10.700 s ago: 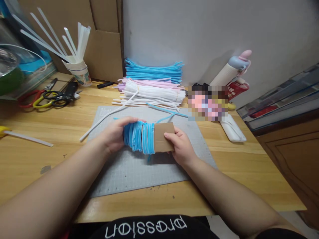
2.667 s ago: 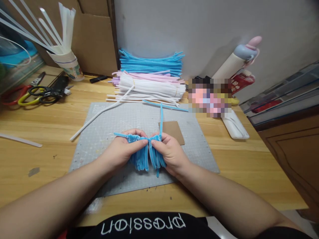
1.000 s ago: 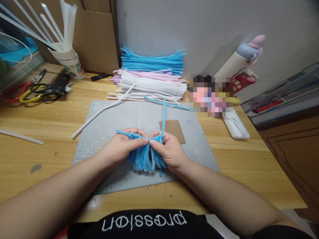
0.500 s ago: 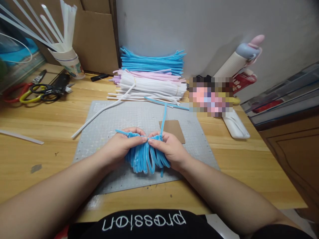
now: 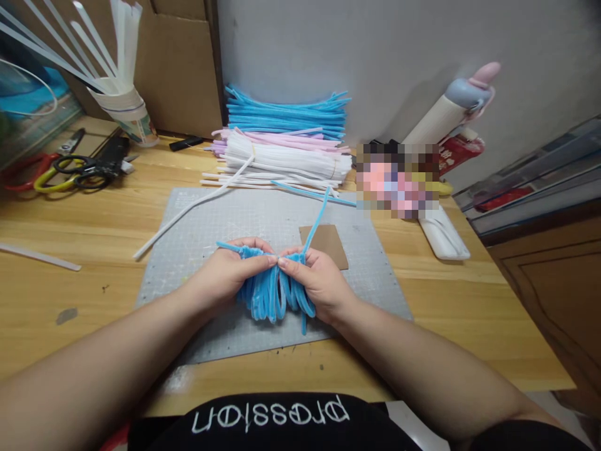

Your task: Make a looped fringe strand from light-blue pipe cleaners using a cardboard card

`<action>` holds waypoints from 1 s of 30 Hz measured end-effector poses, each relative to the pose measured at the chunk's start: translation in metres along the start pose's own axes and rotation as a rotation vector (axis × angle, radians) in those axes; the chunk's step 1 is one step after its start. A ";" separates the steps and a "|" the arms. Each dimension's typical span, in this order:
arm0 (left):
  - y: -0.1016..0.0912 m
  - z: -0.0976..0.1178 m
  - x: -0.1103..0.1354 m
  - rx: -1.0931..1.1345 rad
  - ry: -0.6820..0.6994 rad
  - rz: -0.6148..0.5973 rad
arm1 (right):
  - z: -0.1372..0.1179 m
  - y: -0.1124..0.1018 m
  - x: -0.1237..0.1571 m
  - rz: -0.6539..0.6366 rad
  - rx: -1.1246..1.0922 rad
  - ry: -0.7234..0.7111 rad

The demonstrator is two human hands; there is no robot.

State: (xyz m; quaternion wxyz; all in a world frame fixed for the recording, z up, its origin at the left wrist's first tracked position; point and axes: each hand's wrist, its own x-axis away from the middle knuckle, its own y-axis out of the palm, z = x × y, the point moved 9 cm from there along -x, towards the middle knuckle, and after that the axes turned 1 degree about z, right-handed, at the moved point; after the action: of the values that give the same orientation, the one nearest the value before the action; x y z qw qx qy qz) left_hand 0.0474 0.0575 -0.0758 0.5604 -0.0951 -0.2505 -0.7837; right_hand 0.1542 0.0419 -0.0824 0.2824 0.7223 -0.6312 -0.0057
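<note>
Thumb and fingers of the left hand (image 5: 235, 268) pinch the top of the blue looped strip (image 5: 268, 299), and the right hand (image 5: 322, 283) grips it too, thumbs nearly tip to tip! Loops dangle over the gray mat (image 5: 211, 216), a cardboard piece (image 5: 331, 243) lying just beyond the right hand.

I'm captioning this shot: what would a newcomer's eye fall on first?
Probably the blue loops, held by the left hand and right hand over the grey mat. Next, the stack of blue, pink and white stems behind the mat, then the pink-topped bottle at the right rear.
</note>
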 end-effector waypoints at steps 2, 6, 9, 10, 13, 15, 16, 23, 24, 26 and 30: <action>-0.006 0.005 -0.001 -0.006 0.046 0.049 | 0.000 0.004 0.001 -0.039 0.000 0.014; -0.016 0.013 -0.001 0.011 0.110 0.136 | -0.005 0.005 0.001 -0.054 0.150 -0.074; -0.013 0.011 -0.002 0.003 0.100 0.099 | -0.006 0.001 0.001 -0.019 0.198 -0.130; -0.011 0.011 -0.002 -0.009 0.099 0.085 | -0.006 0.000 0.001 -0.009 0.207 -0.144; -0.012 0.013 0.000 -0.070 0.128 0.120 | -0.009 0.002 0.004 -0.009 0.232 -0.183; -0.014 0.015 0.002 -0.109 0.139 0.152 | -0.014 0.002 0.006 -0.009 0.207 -0.222; -0.013 0.015 0.002 -0.127 0.137 0.148 | -0.017 0.002 0.007 0.000 0.185 -0.240; -0.007 0.010 0.003 -0.072 0.082 0.094 | -0.016 -0.001 0.004 -0.006 0.081 -0.178; -0.007 0.008 0.003 -0.048 0.066 0.093 | -0.015 -0.001 0.003 -0.007 0.061 -0.164; -0.006 0.006 0.002 -0.022 0.048 0.085 | -0.014 -0.001 0.003 -0.002 0.042 -0.152; -0.005 0.006 0.002 0.011 0.050 0.082 | -0.013 0.000 0.002 -0.013 0.066 -0.145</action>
State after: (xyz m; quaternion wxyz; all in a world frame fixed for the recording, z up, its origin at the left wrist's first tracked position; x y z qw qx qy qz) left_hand 0.0415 0.0602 -0.0711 0.5988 -0.0826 -0.2364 -0.7608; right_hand 0.1589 0.0450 -0.0709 0.2118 0.7331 -0.6451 -0.0391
